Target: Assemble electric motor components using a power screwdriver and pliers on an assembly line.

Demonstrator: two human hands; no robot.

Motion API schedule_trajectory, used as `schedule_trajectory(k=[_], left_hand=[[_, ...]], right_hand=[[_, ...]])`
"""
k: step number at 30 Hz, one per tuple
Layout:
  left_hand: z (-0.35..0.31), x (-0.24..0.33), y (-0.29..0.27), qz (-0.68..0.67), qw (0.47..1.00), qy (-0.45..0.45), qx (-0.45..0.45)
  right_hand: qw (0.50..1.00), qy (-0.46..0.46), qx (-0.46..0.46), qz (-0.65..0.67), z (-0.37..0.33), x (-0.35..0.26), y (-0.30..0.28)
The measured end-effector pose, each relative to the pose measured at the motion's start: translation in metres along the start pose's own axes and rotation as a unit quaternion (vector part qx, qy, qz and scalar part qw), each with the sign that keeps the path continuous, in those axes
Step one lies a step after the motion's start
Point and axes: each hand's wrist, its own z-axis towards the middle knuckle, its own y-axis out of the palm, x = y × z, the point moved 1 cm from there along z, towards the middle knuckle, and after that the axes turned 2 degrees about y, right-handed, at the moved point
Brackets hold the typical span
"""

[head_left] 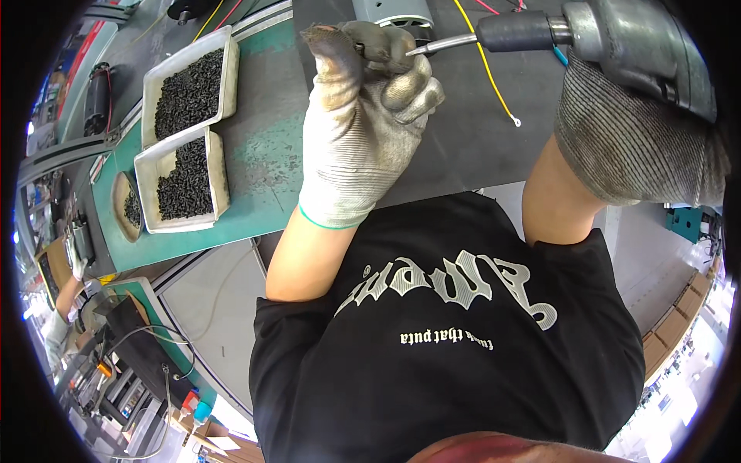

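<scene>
Head view: R hand (629, 127) clamped on driver (610, 38), held over table (266, 185) past near edge, rightward; prob. heavy, stiff, best gripped round body, not slim bit (444, 44). L hand (370, 116) curled by bit tip; can't tell if holding anything. Grey cylinder (394, 11) beyond, twd far edge.

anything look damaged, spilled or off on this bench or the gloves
Mostly wear: the left hand's pale glove is stained dark at the thumb and fingertips, and the green tabletop looks scuffed beside the white bins. The black pieces sit inside the bins; I see no spill.
</scene>
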Motion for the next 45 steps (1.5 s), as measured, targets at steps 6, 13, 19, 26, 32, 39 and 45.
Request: schedule_trajectory(k=[6, 13, 19, 26, 32, 39, 45], left_hand=[[0.004, -0.004, -0.003, 0.201, 0.976, 0.078, 0.032], [-0.008, 0.003, 0.0, 0.42, 0.9, 0.084, 0.079], [-0.005, -0.005, -0.007, 0.343, 0.932, 0.087, 0.072], [-0.018, -0.024, 0.004, 0.402, 0.88, 0.016, 0.25], [-0.028, -0.032, -0.03, 0.036, 0.942, -0.255, 0.215], [-0.004, -0.03, -0.054, 0.027, 0.947, -0.095, 0.305], [-0.009, -0.029, -0.057, -0.247, 0.917, -0.106, 0.296]], right_hand=[[0.999, -0.016, 0.028, -0.033, 0.001, 0.014, 0.001], [0.996, -0.029, 0.049, -0.065, -0.005, 0.02, 0.005], [0.991, -0.042, 0.065, -0.105, -0.031, 0.018, 0.03], [0.982, -0.059, 0.09, -0.157, -0.024, 0.017, 0.017], [0.971, -0.067, 0.111, -0.201, -0.022, 0.037, 0.023], [0.967, -0.082, 0.063, -0.235, 0.002, 0.027, -0.008], [0.972, -0.104, 0.058, -0.203, 0.008, 0.048, 0.002]])
